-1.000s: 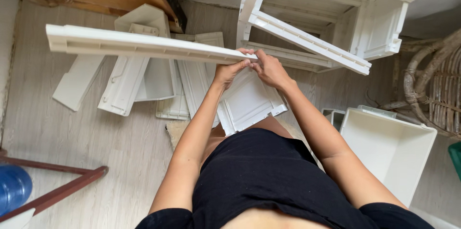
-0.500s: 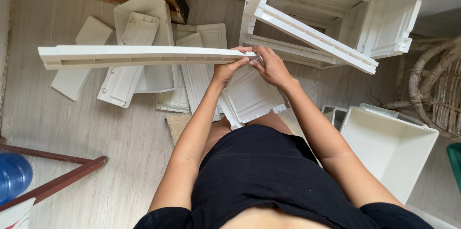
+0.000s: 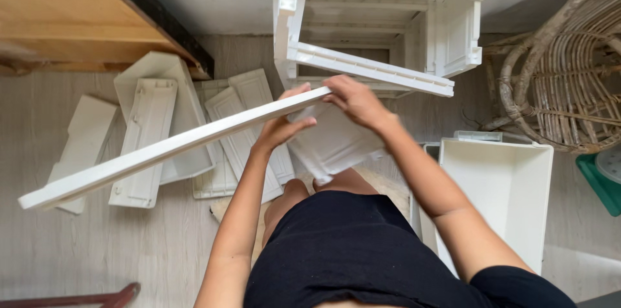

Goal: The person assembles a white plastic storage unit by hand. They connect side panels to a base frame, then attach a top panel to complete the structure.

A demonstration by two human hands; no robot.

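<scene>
Head view, looking down at the floor. At 12 o'clock stands the white plastic frame [image 3: 388, 36] of a drawer unit, open-sided, its lower front rail [image 3: 369, 69] running toward 2 o'clock. At 4 o'clock an open white drawer bin [image 3: 498, 198] sits on the floor; at 2 to 3 o'clock, part of a wicker chair [image 3: 569, 82]; at 10 to 11 o'clock, the edge of a wooden worktop [image 3: 77, 17]. Flat white panels [image 3: 168, 127] lie scattered on the pale floor [image 3: 77, 250] from 9 o'clock to centre.

The long white panel [image 3: 174, 146] is held off the floor, seen edge-on, slanting from its near end at centre down to its free end at 8 o'clock. Both hands meet at that near end, just below the frame's rail. The left hand [image 3: 279, 128] has its grip clamped on the panel from beneath, thumb over the edge. The right hand [image 3: 354, 100] rests on the tip from above, fingers curled; whether it is closed on the panel or on the smaller white piece [image 3: 333, 143] under it cannot be told.

Handling, as a judgement — the panel looks light and stiff, moulded plastic with thin lips that may flex or crack if twisted. Held at one end, its length gives leverage; a hold nearer mid-span would steady it.
</scene>
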